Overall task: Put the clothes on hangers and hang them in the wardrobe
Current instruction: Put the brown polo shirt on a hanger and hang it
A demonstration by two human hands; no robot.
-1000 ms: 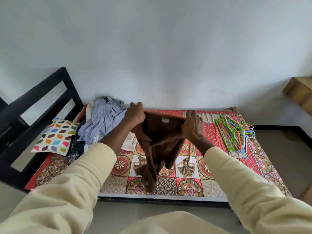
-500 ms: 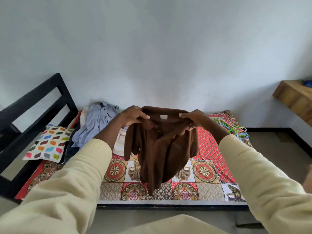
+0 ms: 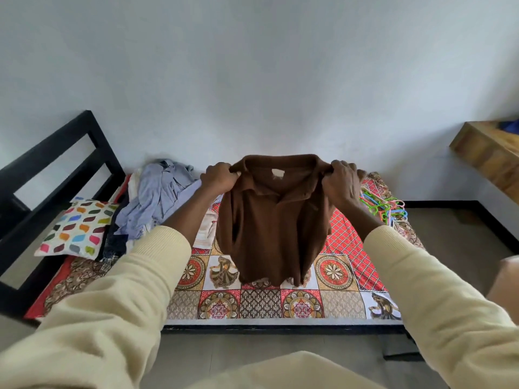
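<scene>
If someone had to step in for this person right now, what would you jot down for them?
Left hand: grips the brown polo shirt at one shoulder.
Right hand: grips the other shoulder; the shirt hangs spread out above the bed, collar up.
Plastic hangers: a pile at the bed's far right end.
Pile of clothes: on the bed at left, beside the patterned pillow.
Done: one shirt picked up and opened out; no garment is on a hanger.
Left: hanger into the shirt, hang it, then the pile. No wardrobe is in view.
</scene>
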